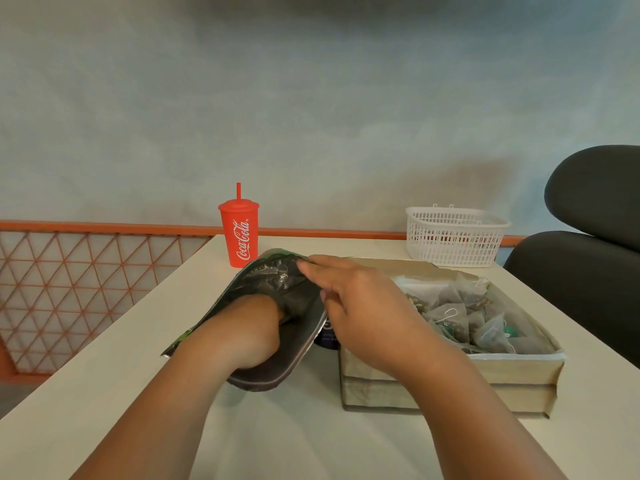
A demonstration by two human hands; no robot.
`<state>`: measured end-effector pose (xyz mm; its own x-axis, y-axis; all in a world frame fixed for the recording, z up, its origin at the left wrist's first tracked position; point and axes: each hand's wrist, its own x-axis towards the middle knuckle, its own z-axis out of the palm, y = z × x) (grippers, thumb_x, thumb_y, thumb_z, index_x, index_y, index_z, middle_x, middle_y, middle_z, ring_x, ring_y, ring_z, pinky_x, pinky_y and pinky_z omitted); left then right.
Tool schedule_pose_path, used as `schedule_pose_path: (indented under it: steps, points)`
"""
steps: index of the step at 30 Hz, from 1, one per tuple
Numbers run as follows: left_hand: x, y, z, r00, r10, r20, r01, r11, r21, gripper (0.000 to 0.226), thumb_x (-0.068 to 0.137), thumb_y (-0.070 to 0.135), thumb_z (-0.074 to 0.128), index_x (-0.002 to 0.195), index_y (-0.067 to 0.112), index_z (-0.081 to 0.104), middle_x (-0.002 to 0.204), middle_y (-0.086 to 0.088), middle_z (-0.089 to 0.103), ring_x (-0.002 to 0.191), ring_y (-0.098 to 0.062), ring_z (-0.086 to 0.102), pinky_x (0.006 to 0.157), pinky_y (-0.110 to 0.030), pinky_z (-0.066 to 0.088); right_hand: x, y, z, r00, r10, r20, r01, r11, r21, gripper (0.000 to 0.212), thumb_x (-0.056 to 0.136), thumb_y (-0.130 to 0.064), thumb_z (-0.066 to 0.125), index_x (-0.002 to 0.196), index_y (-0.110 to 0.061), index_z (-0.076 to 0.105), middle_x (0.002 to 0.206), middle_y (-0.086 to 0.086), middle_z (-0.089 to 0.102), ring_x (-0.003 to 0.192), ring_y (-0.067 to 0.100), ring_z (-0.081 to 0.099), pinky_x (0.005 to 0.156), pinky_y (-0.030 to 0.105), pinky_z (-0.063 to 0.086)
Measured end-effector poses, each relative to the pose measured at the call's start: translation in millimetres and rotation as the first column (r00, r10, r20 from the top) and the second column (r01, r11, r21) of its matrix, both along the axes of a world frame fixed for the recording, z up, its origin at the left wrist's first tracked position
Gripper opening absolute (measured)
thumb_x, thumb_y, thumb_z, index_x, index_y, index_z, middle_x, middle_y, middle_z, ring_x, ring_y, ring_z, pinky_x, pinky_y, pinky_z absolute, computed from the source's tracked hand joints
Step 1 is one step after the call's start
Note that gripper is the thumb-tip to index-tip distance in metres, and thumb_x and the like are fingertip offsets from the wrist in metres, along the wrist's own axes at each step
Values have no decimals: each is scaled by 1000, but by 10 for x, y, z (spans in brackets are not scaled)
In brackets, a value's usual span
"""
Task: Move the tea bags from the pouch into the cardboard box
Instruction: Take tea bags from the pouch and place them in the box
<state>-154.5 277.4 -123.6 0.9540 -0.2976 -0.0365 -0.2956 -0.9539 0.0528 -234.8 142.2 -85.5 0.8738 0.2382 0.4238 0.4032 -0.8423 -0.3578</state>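
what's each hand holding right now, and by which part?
Right hand holds the pouch by the upper edge of its open mouth. Left hand is inside the pouch, fingers hidden; whether it grips anything cannot be told.

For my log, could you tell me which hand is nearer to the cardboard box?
Right. The right hand hovers over the left edge of the cardboard box, holding the pouch rim; the left hand is inside the pouch, beside the box.
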Motion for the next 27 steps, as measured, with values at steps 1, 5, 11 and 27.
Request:
schedule_pose_path:
  steps: [1, 5, 11, 27]
  points:
    - [-24, 4, 48, 1000, 5, -4, -5, 1000, 3, 40, 94, 15, 42, 132, 26, 49, 121, -3, 55, 106, -21, 53, 92, -26, 40, 8, -9, -7, 1000, -5, 2, 5, 1000, 9, 49, 93, -3, 40, 137, -24, 43, 145, -12, 39, 132, 10, 37, 110, 24, 30]
    - [-152, 68, 231, 999, -35, -3, 35, 998, -43, 27, 93, 18, 45, 107, 28, 66, 99, 2, 64, 87, -14, 57, 79, -20, 44, 26, -55, -14, 1000, -20, 15, 19, 999, 49, 48, 93, -3, 41, 136, -22, 45, 143, -11, 43, 127, 11, 43, 107, 25, 34]
    - [-283, -1, 293, 991, 49, 126, -31, 990, -137, 14, 84, 35, 58, 84, 21, 60, 68, 5, 52, 73, -15, 53, 65, -21, 37, 34, -68, -18, 999, -21, 30, 19, 998, 52, 47, 92, -2, 41, 135, -20, 47, 142, -9, 44, 127, 13, 44, 107, 24, 34]
    - [-271, -43, 222, 978, -6, 207, 39, 987, -155, 24, 87, 8, 48, 100, 17, 67, 100, -4, 65, 95, -21, 61, 77, -25, 47, 11, -39, -5, 1000, -30, -6, 30, 999, 15, 47, 94, -5, 41, 138, -23, 42, 146, -10, 39, 131, 12, 39, 110, 27, 32]
